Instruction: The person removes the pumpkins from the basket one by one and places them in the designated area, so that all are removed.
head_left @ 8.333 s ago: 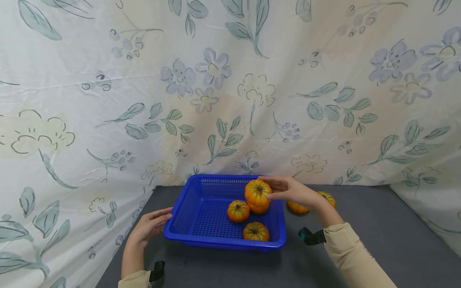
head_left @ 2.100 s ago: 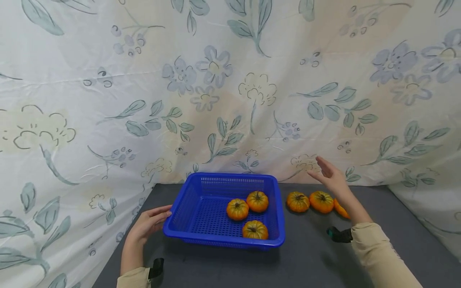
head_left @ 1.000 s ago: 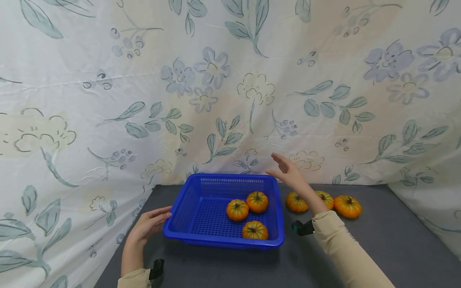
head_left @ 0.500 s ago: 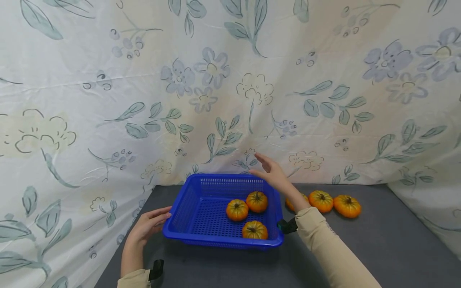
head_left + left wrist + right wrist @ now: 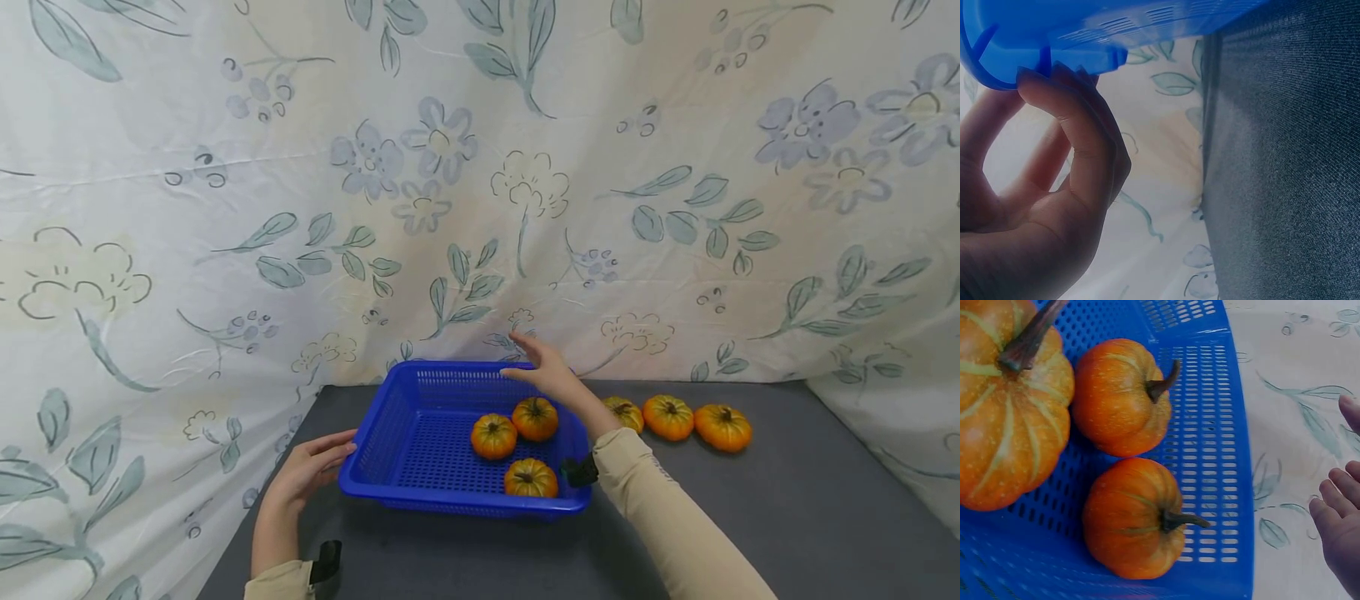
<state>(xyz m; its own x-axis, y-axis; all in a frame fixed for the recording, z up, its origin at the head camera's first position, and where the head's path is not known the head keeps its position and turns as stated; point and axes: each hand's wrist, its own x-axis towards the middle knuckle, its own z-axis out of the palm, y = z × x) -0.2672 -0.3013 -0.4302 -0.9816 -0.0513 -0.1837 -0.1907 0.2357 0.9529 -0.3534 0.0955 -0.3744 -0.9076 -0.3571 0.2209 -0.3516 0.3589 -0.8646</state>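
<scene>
A blue plastic basket (image 5: 457, 501) with perforated walls holds three small orange pumpkins, a left one (image 5: 493, 437), a back one (image 5: 535, 419) and a front one (image 5: 531, 478). My left hand (image 5: 302, 472) holds the basket's left rim, and its curled fingers (image 5: 1088, 144) meet the underside of the rim in the left wrist view. Over the basket's back right corner hovers my right hand (image 5: 553, 377), fingers spread and holding nothing. The right wrist view shows the pumpkins close up, with fingertips of that hand at the right edge.
On the dark table (image 5: 817, 500), right of the basket, three more pumpkins stand in a row: one partly behind the right forearm (image 5: 624, 412), a middle one (image 5: 668, 417) and a right one (image 5: 723, 428). A floral cloth (image 5: 480, 183) hangs behind.
Earlier my right hand held a pumpkin over the basket; that pumpkin is gone from there, and three pumpkins now stand at right. The right hand has since swung back left over the basket.
</scene>
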